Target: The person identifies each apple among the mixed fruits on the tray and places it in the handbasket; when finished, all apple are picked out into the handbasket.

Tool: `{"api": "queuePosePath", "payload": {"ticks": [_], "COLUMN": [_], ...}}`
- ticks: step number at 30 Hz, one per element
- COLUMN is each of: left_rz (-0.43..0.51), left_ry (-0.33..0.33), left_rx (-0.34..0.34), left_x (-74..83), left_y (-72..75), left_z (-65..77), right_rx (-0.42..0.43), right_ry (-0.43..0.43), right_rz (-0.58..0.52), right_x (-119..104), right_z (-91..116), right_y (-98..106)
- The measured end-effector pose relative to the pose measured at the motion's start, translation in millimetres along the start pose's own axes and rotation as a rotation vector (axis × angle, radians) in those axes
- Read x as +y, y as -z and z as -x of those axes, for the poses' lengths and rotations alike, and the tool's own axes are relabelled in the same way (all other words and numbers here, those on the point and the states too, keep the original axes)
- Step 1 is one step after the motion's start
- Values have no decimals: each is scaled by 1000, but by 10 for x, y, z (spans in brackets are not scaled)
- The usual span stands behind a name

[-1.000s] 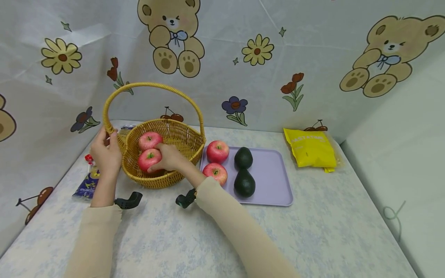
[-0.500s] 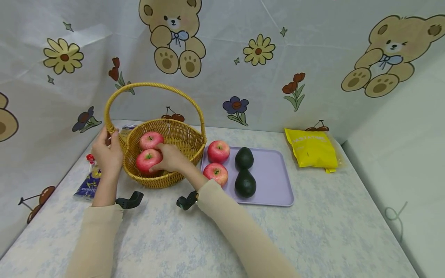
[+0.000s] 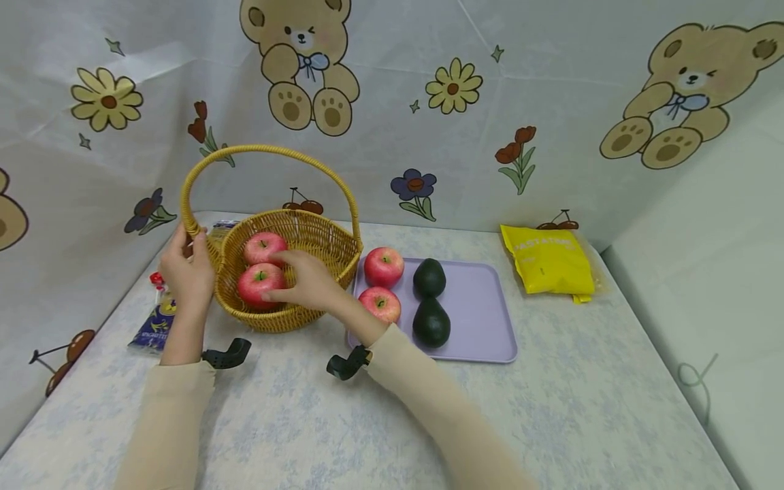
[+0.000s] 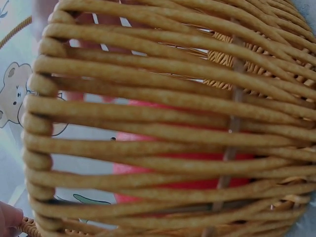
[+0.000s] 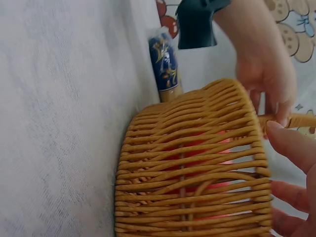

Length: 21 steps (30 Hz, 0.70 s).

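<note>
A yellow wicker basket (image 3: 275, 324) with a tall arched handle stands on the left of the table. My left hand (image 3: 188, 269) holds the handle near its left foot. Two red apples lie inside: a rear apple (image 3: 263, 246) and a front apple (image 3: 256, 287). Over the basket's front part, my right hand (image 3: 309, 280) has thumb and fingers spread beside the front apple, gripping nothing. Through the weave (image 4: 148, 108) in the left wrist view, red apple skin shows. In the right wrist view, the basket wall (image 5: 197, 163) hides most of the apples.
Right of the basket, a lilac tray (image 3: 480, 313) carries two apples (image 3: 384, 267) and two avocados (image 3: 431, 323). A yellow bag (image 3: 550, 262) lies at the back right. Behind my left forearm is a blue packet (image 3: 153, 328). A printed cloth wall borders the table's back.
My right hand has let go of the front apple and drawn back slightly to the right, its fingers spreading. The front apple has shifted a little left. My left hand stays on the handle.
</note>
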<state>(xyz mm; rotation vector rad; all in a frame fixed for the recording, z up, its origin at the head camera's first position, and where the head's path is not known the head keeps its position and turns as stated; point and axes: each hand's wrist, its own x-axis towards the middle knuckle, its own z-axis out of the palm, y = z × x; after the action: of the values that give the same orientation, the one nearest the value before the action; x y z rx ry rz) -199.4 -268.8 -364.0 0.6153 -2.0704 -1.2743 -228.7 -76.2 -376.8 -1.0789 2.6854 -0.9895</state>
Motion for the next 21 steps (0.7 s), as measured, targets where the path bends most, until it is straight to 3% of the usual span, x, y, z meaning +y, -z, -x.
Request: {"api": "queuePosePath", "payload": {"ticks": [4, 11, 21], "left_rz": [-1, -3, 0], "left_ry": [26, 9, 8], "left_rx": [-10, -10, -13], "left_x": [12, 11, 7], "left_y": [5, 9, 16], "left_z": [-9, -16, -10], "right_rx": [41, 149, 255], "right_ry": [12, 34, 14], "right_rz": [-85, -168, -213], "right_x": [-19, 0, 301], "right_z": [196, 603, 1178], "right_y": [144, 460, 802]}}
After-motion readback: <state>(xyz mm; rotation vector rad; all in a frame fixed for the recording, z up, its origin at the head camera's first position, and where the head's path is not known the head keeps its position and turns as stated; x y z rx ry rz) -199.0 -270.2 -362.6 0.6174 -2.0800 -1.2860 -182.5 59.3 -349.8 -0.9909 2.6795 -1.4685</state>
